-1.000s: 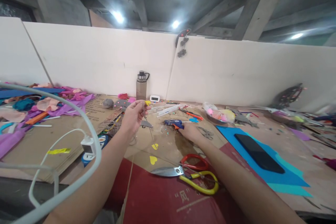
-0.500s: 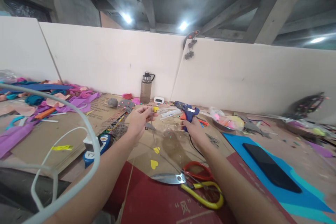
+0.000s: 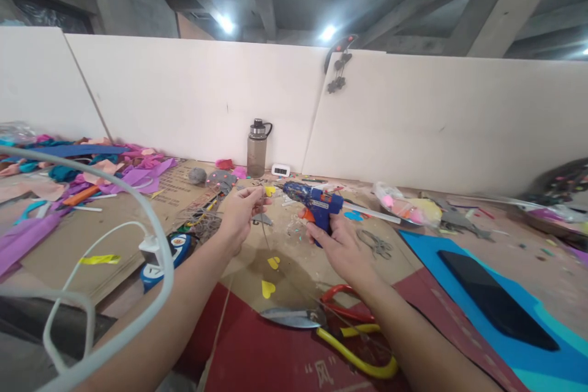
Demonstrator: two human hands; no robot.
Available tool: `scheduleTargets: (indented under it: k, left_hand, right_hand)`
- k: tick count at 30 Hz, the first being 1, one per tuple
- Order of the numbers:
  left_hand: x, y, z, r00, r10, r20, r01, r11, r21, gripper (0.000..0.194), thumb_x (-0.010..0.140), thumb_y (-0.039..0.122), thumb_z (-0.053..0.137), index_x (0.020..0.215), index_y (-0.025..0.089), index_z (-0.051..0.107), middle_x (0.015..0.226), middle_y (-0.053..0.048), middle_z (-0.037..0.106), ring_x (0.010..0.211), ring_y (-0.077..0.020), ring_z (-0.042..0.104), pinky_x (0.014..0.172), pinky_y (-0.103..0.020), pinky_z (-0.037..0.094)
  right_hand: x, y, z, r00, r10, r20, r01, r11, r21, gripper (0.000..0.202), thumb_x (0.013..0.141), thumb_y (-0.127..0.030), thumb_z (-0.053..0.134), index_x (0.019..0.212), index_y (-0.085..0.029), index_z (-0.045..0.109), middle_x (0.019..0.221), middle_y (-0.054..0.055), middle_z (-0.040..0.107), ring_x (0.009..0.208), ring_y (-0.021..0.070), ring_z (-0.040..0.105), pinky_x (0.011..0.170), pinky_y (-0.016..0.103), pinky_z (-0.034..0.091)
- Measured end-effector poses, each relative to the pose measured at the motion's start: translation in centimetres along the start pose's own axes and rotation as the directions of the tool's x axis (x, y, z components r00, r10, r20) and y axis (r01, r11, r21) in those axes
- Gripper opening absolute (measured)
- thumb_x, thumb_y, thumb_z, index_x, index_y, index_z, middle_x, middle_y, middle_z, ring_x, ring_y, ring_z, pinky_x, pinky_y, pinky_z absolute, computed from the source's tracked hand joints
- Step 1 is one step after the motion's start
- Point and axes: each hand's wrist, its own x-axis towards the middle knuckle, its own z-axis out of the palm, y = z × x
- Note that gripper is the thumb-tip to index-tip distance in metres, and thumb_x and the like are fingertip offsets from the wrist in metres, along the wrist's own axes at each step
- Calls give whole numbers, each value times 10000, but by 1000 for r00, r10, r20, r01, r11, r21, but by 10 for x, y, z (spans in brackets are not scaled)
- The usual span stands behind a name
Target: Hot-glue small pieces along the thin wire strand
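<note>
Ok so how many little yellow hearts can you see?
3. One yellow heart is in the left hand, partly covered; a second heart and third heart show against the cardboard, between that hand and the scissors. Others may be hidden.

Cool white light comes from two glaring round ceiling lamps [image 3: 225, 24], high beyond the bare left hand [image 3: 245, 211], their edges flaring into haze; the grey concrete beams [image 3: 498, 9] around them sink into dimness. Behind both hands, smooth white partition panels [image 3: 184, 98] look evenly pale. Nearer than the hands, a soft-edged shadow darkens the flat brown cardboard [image 3: 248, 275]. I cannot read the blurred lettering on the blue plastic glue gun [image 3: 316, 199] in the bare right hand [image 3: 337, 239]. Far right of it, a dark openwork object [image 3: 563, 180] looks stretched and smeared.
</note>
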Motion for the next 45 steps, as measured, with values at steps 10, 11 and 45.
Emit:
scheduleTargets:
  k: [10, 11, 45]
  left_hand:
    - [-9, 3, 9, 992, 121, 28, -123, 989, 80, 239, 621, 334, 776, 699, 131, 676, 694, -47, 679, 642, -136, 651, 563, -215, 456]
    - [-10, 4, 10, 989, 144, 25, -145, 984, 99, 227, 633, 330, 769, 701, 133, 680, 686, -49, 683, 643, -138, 650, 571, -218, 461]
    - [-27, 11, 15, 903, 426, 48, -421, 858, 293, 104, 736, 274, 695, 745, 171, 709, 705, -28, 706, 681, -144, 645, 680, -243, 484]
  right_hand:
    - [-2, -15, -1, 997, -82, 4, 82, 995, -55, 223, 889, -320, 469, 1027, -177, 572, 906, 62, 655, 811, 206, 595, 768, 334, 465]
    - [-3, -15, -1, 996, -89, 9, 90, 994, -63, 222, 892, -313, 466, 1036, -178, 569, 929, 66, 656, 840, 209, 598, 787, 338, 466]
    - [-11, -10, 5, 984, -180, -4, 172, 946, -276, 358, 919, -378, 387, 1182, -186, 536, 1039, 137, 645, 1044, 281, 593, 888, 416, 477]
